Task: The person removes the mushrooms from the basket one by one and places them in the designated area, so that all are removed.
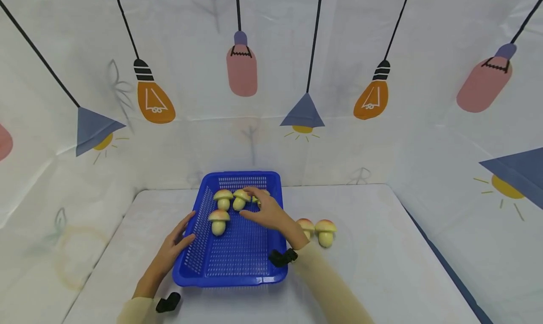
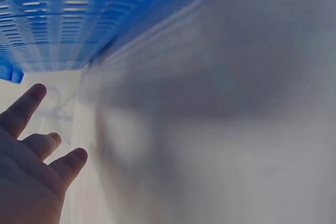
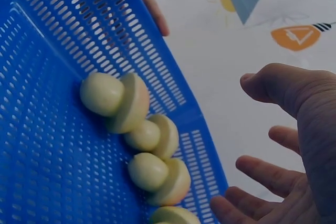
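A blue plastic basket (image 1: 237, 263) with slotted walls holds several toy mushrooms (image 1: 218, 222), with yellow-green stems and caps flushed orange on top. Above its far right part, my right hand (image 1: 269, 213) hovers with thumb and fingers spread; the right wrist view shows nothing between them. One mushroom (image 1: 266, 192) is partly hidden behind that hand in the head view. At the basket's left side, my left hand (image 1: 169, 251) rests with loosely extended fingers (image 2: 29, 106) against the rim. Two more mushrooms (image 1: 325, 233) stand outside on the right, one partly covered by my right wrist.
The basket stands on a white-covered table (image 1: 382, 267). Behind and beside it hangs a white cloth backdrop (image 1: 271, 145) printed with lamps and bulbs. A dark blue strip (image 1: 445, 263) runs along the table's right edge.
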Motion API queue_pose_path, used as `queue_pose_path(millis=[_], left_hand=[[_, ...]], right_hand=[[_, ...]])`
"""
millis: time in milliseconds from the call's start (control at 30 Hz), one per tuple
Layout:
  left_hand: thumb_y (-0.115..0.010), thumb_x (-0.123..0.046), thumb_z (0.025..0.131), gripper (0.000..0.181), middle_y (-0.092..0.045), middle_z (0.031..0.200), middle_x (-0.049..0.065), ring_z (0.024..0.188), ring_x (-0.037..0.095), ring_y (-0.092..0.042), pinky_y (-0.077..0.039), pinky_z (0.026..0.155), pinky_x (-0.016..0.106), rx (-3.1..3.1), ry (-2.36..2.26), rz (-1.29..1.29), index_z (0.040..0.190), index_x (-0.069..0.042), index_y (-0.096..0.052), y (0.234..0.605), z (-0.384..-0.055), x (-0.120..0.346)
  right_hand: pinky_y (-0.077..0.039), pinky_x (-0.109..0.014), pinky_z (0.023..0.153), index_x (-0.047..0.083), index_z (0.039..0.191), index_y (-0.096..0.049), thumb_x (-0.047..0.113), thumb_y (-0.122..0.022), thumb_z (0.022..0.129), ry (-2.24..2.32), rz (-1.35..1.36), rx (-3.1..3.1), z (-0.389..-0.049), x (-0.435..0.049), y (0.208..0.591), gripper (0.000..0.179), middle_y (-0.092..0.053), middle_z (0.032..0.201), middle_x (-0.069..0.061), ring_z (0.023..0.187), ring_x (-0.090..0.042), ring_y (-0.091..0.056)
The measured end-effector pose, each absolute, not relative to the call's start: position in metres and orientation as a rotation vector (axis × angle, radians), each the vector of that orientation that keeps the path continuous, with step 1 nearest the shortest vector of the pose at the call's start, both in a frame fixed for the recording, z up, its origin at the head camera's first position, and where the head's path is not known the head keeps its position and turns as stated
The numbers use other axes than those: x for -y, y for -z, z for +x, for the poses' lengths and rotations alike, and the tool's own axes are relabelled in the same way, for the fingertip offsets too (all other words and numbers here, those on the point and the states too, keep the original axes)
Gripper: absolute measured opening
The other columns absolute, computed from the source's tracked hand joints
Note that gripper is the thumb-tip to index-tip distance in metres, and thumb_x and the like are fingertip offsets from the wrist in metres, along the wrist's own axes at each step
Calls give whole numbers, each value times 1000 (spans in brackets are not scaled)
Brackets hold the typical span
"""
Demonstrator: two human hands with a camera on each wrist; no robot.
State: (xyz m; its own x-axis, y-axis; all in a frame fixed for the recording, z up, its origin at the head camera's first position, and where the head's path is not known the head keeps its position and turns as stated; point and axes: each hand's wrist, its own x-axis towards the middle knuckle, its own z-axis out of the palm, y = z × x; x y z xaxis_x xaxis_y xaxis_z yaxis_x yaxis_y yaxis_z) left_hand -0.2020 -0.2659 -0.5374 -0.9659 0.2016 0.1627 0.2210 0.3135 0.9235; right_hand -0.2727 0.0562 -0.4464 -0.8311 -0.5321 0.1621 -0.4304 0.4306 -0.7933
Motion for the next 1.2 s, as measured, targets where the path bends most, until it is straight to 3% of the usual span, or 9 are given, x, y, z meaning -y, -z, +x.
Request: queue_pose_path(millis=[133,233,433,533,633,733,967,1133,1200], left_hand=[[-50,-17,107,65,-28,163,30,131,49,-52,-56,84,29,2517,1817,-424,166,-20,-22,538,-203,264],[-48,-17,108,65,-29,163,31,129,54,-51,-56,83,30,2523,1825,-414,166,-21,-21,538,-203,264],[-47,-20,109,59,-32,164,24,136,41,-49,-49,94,22,2580,1653,-392,164,-21,-28,534,-202,266],[-48,-21,109,55,-34,165,19,142,26,-45,-41,100,16,2587,1583,-368,162,-20,-34,530,-201,267],[-48,-19,109,53,-35,163,24,127,12,-58,-48,92,18,2532,1658,-379,161,-15,-37,528,-200,266],[-48,-15,109,51,-36,161,27,117,-2,-59,-52,87,21,2441,1775,-395,159,-8,-39,529,-200,264],[-44,-12,110,48,-44,157,7,125,-1,-55,-52,90,21,2295,1947,-393,156,-1,-39,536,-198,257],[-45,-16,110,49,-40,157,25,119,-2,-58,-53,87,23,2324,1925,-289,158,-7,-39,536,-195,253],[-44,-18,110,50,-41,156,27,117,-1,-58,-53,87,24,2340,1920,-253,159,-9,-38,536,-195,252]], right_hand=[[-42,-57,111,13,155,-42,34,-71,95,1342,-860,-2549,-273,-49,447,70,-50,154,-19,142,-39,-46],[-42,-58,111,10,154,-43,33,-71,95,1347,-871,-2547,-274,-44,448,70,-50,153,-21,142,-41,-46],[-42,-54,112,8,154,-43,32,-71,95,1337,-900,-2549,-275,-36,448,69,-52,152,-19,141,-40,-49],[-42,-53,113,7,154,-43,31,-70,96,1342,-913,-2538,-277,-31,449,69,-53,151,-18,140,-40,-49],[-43,-53,112,7,154,-42,30,-71,96,1346,-895,-2534,-278,-26,451,69,-53,151,-18,139,-36,-51],[-43,-50,112,11,156,-41,33,-70,96,1334,-857,-2541,-278,-21,453,70,-52,152,-14,139,-31,-51],[-46,-48,110,11,158,-39,32,-69,99,1326,-884,-2533,-275,-7,463,69,-48,156,-13,142,-30,-48],[-46,-48,110,13,159,-39,36,-69,98,1347,-842,-2535,-277,2,468,71,-50,155,-10,142,-29,-49],[-45,-50,110,14,159,-39,35,-69,98,1371,-820,-2511,-278,6,468,71,-51,154,-12,141,-31,-49]])
